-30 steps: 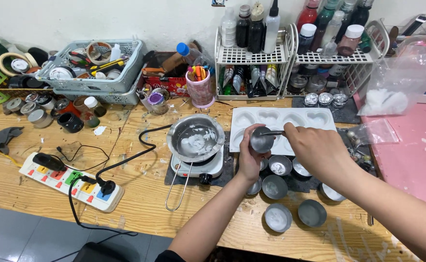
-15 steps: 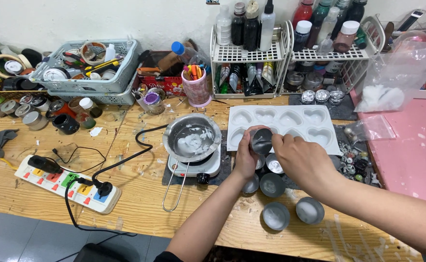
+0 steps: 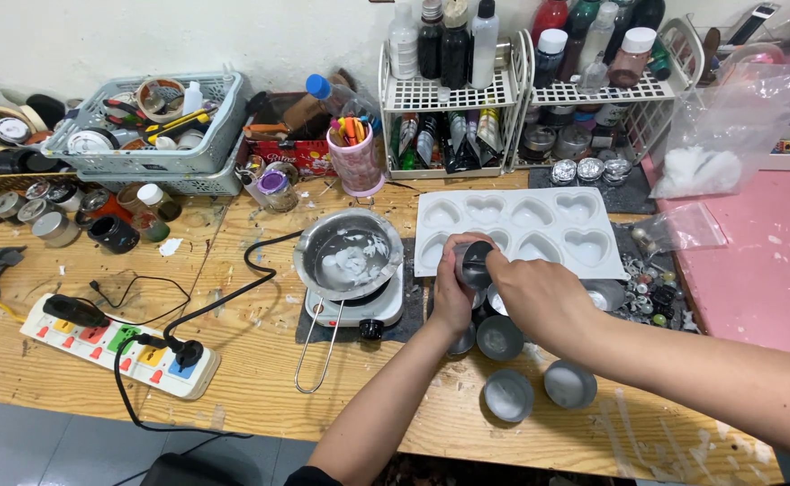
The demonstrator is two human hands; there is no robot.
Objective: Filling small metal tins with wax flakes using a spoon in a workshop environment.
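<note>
Both hands meet over the front edge of a white heart-shaped mould tray (image 3: 539,216). My left hand (image 3: 451,292) grips a small round metal tin (image 3: 474,263), tilted on its side. My right hand (image 3: 539,301) closes on the same tin from the right. Several more small tins (image 3: 508,394) stand on the table below the hands. Left of them a metal pot (image 3: 348,255) holding white wax pieces sits on a small white electric hot plate (image 3: 359,310).
A power strip (image 3: 116,346) with a black cable lies at the front left. Grey baskets (image 3: 156,135) of tape and tools, a pink pen cup (image 3: 356,157) and white wire racks of bottles (image 3: 539,85) line the back. A pink mat (image 3: 759,261) covers the right.
The view has shifted slightly. Both hands stay on the tin by the mould tray, and the tin has turned a little.
</note>
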